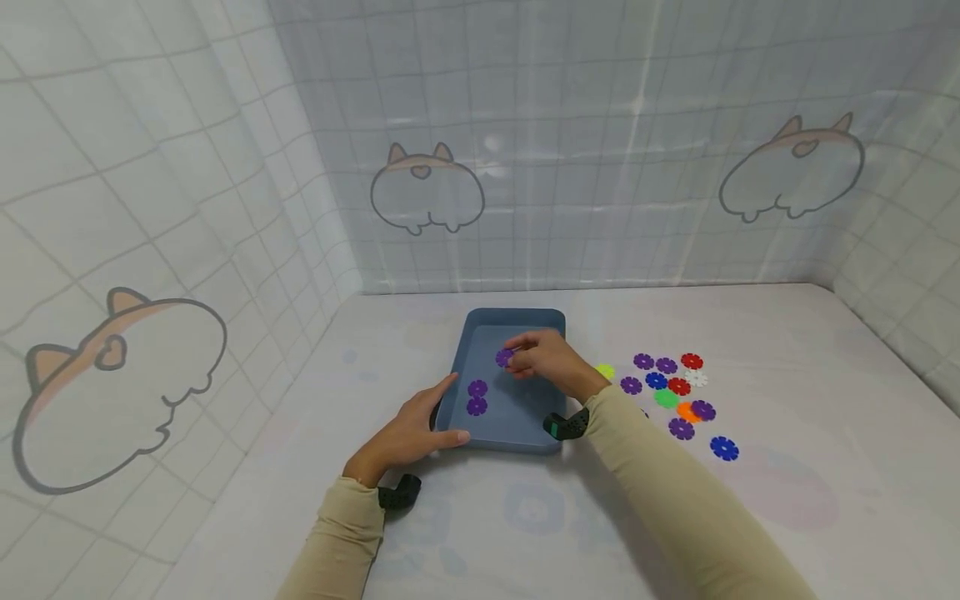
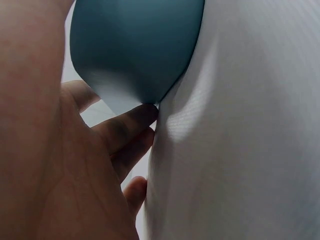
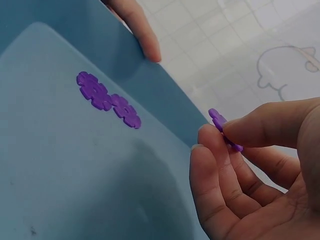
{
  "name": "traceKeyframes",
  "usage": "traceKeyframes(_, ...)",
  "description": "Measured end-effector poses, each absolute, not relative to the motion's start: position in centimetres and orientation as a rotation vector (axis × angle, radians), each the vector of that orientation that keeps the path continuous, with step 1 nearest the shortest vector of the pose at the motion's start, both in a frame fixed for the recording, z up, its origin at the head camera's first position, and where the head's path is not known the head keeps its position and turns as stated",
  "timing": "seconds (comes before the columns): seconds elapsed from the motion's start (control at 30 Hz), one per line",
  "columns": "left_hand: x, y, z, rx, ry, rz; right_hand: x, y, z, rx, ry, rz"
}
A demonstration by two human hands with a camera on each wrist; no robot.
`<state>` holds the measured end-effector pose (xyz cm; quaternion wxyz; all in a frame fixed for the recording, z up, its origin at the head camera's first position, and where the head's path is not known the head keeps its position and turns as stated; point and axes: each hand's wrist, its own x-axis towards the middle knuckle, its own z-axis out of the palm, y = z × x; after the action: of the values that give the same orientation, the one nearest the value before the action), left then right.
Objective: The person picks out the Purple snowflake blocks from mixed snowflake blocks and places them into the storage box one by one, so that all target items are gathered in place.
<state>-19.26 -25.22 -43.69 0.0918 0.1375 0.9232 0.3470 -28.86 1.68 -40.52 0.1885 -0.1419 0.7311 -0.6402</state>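
A blue-grey tray (image 1: 525,417) lies on the table in front of me. My left hand (image 1: 408,429) holds its near left corner, the thumb at the front rim and the fingers along the left side. In the left wrist view, fingertips (image 2: 147,115) touch the tray's lower corner by the cloth. Over the tray, my right hand (image 1: 547,362) pinches a purple flower-shaped disc (image 3: 218,120) between thumb and fingers. Two more purple discs (image 1: 477,389) lie on the tray floor near its left wall, close together in the right wrist view.
Right of the tray, several notched discs lie scattered: purple (image 1: 681,429), blue (image 1: 724,448), red (image 1: 692,362), green (image 1: 666,398), orange (image 1: 686,412), white (image 1: 697,378) and yellow (image 1: 604,372). Some overlap. A tile-patterned curtain (image 1: 562,167) hangs behind the table.
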Motion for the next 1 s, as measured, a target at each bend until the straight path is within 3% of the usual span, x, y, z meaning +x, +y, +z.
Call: traceKeyframes(1.0, -19.3, -25.2, -43.7, 0.447, 2.745, 1.02, -30.1, -1.8, -42.2, -0.352, 2.241, -1.652)
